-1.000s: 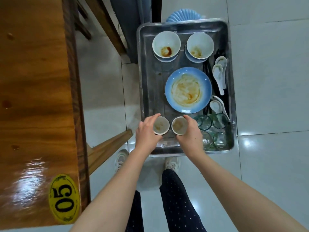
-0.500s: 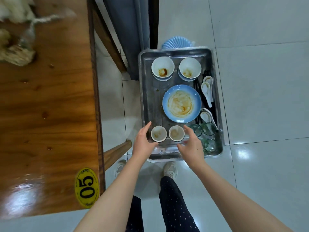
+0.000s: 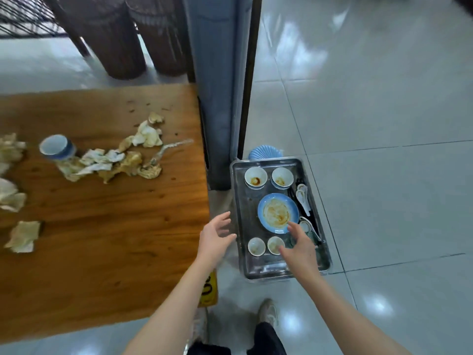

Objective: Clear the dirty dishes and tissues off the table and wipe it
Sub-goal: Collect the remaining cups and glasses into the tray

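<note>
Left hand (image 3: pixel 216 239) and right hand (image 3: pixel 300 252), grips apart, hover at tray (image 3: pixel 249 204) lying lengthwise away.

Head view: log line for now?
left hand open | right hand open over tray | cups in tray | tissues, blue cup on table

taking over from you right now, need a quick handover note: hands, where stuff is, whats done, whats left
Left hand: open, empty, by the left rim of the tray.
Right hand: open, empty, over the tray's near end.
Done, in the tray: bowls, blue plate, spoons, two small cups.
On the table: one blue-rimmed cup and crumpled tissues.
Left: move that cup, clear the tissues, wipe.
</note>
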Demonstrator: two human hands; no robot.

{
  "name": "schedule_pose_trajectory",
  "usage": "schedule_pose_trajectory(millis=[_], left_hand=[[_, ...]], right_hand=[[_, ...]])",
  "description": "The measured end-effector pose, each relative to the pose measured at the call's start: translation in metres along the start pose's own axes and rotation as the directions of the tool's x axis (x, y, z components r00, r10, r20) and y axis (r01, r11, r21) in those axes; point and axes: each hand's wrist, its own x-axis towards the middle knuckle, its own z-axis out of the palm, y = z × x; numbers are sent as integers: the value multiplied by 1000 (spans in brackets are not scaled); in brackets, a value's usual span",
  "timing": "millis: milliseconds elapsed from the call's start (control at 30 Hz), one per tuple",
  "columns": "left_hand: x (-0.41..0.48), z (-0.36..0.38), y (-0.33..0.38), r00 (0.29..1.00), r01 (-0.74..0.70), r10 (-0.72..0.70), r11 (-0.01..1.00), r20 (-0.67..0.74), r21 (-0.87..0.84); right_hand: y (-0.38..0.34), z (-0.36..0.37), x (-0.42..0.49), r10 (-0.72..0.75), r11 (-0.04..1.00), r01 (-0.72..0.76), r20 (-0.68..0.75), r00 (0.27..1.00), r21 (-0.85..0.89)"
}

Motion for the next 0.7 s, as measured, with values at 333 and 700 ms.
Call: schedule_pose_trajectory(millis=[333, 700], left_hand=[[-36, -166, 3, 993, -63, 61, 998, -106, -18], [-70, -303, -19, 938, -7, -8, 999, -346, -44]], right_hand=[[-116, 53, -54, -130, 991, 131, -59, 990, 16], [-207, 107, -65, -291, 955, 292, 26, 956, -59]])
